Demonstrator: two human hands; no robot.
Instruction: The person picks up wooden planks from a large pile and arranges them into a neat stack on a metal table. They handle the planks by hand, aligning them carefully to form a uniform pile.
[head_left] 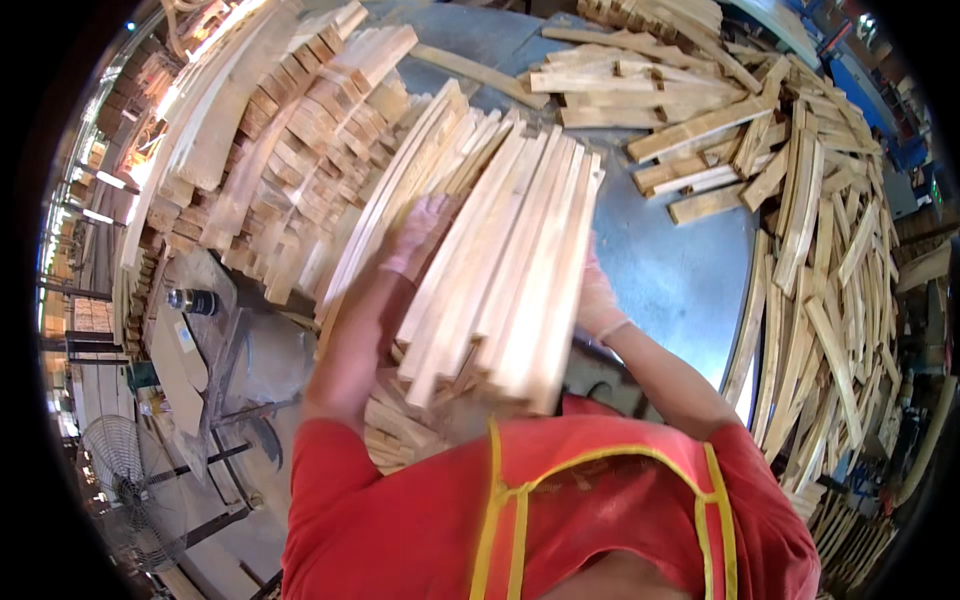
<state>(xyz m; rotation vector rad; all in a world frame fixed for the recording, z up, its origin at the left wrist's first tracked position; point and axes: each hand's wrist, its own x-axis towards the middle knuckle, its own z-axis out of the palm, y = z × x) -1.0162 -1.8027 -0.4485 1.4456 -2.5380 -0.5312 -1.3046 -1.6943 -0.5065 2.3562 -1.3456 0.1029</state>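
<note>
A bundle of pale wooden strips (505, 255), lying side by side, is pressed between my two hands in front of my chest. My left hand (422, 235), in what looks like a thin pale glove, grips the bundle's left side. On the opposite side my right hand (596, 295), similarly gloved, clasps the outermost strip, its fingers partly hidden by the wood. The near ends of the strips are uneven and slightly blurred. Just beyond my left hand, more long strips (400, 190) lean against a stack.
Stacked wooden pieces (310, 150) rise on the left. A blue-grey metal table (690, 300) extends to the right, with a loose heap of strips (810, 220) along its far and right sides. At lower left are a wire-caged fan (125, 490) and a dark cylindrical bottle (192, 301).
</note>
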